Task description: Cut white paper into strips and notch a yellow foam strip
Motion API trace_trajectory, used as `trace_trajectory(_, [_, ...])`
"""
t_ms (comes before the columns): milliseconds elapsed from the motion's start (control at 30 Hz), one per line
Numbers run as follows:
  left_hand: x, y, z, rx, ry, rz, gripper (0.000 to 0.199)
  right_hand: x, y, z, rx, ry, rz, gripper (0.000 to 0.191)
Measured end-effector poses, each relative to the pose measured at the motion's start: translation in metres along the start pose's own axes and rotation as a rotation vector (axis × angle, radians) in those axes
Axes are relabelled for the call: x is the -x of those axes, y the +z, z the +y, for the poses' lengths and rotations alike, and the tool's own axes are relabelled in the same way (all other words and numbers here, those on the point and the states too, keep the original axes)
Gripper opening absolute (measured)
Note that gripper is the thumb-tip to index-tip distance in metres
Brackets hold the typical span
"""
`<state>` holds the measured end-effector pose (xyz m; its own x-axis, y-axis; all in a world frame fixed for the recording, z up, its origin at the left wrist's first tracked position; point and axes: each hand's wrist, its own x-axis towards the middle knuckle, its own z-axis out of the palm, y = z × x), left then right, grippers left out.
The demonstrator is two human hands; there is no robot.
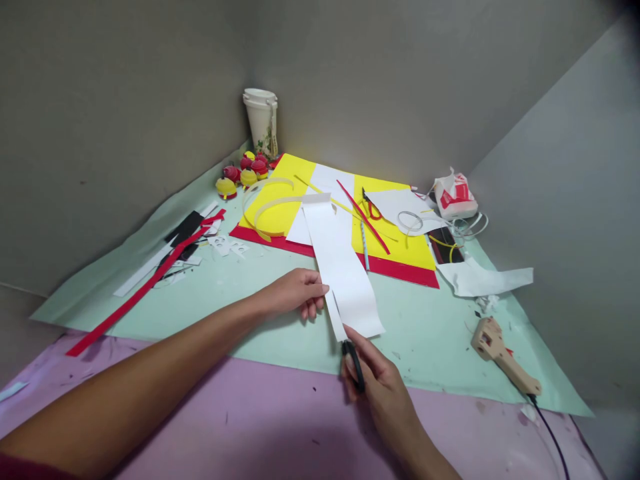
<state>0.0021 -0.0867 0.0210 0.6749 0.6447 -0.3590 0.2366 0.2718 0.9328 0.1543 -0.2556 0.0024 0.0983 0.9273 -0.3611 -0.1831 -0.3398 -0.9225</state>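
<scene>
My left hand [306, 293] is closed on the left edge of a long white paper strip [345, 267], thumb on top. Black-handled scissors [353, 365] are in my right hand [373, 373], at the strip's near end. A narrow sliver on the strip's left side is parted from the wider piece by a slit running up from the near end. The blades are mostly hidden by the paper. The strip's far part lies over yellow and white sheets [413, 243] with a red border.
A beige glue gun [505, 357] with a cord lies at right, below a tissue pack [454, 195]. Orange-handled pliers [371, 205] rest on the sheets. At left are a red strip [145, 287] and scraps; behind stand a white cup [262, 120] and small red and yellow pots [227, 187].
</scene>
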Motion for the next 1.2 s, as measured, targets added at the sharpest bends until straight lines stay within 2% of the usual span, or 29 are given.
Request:
trace_trajectory(300, [-0.0003,0.0002,0.0004,-0.007,-0.009,0.001,0.023,-0.0007,-0.0026,0.0008,0.02,0.01,-0.005,0.059])
trace_trajectory(633, [-0.0004,0.0007,0.0004,-0.012,-0.012,0.003,0.022,0.0005,0.0009,-0.002,0.004,0.009,0.015,0.053])
trace_trajectory(1200, [-0.0008,0.0012,-0.0008,-0.007,-0.009,-0.012,0.023,-0.0005,0.0012,-0.0004,0.013,-0.011,0.011,0.056])
